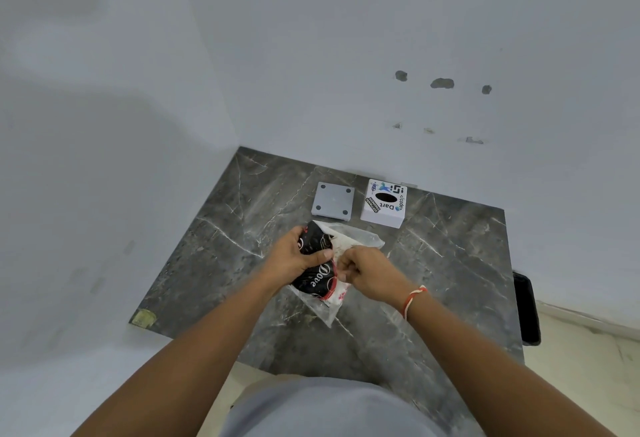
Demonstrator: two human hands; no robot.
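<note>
A black packet point(316, 277) with white "Dove" lettering and red trim lies partly inside a clear plastic bag point(360, 238) on the dark marble table point(450, 263). My left hand point(294, 256) grips the upper part of the black packet, thumb across its front. My right hand point(367, 268) pinches the edge of the plastic bag just right of the packet; a red and white thread is tied round that wrist.
A white box point(383, 204) with stickers and a dark oval slot stands at the back of the table by the wall. A flat grey square plate point(333, 200) with four dark dots lies left of it. A black object point(526, 308) hangs off the table's right edge.
</note>
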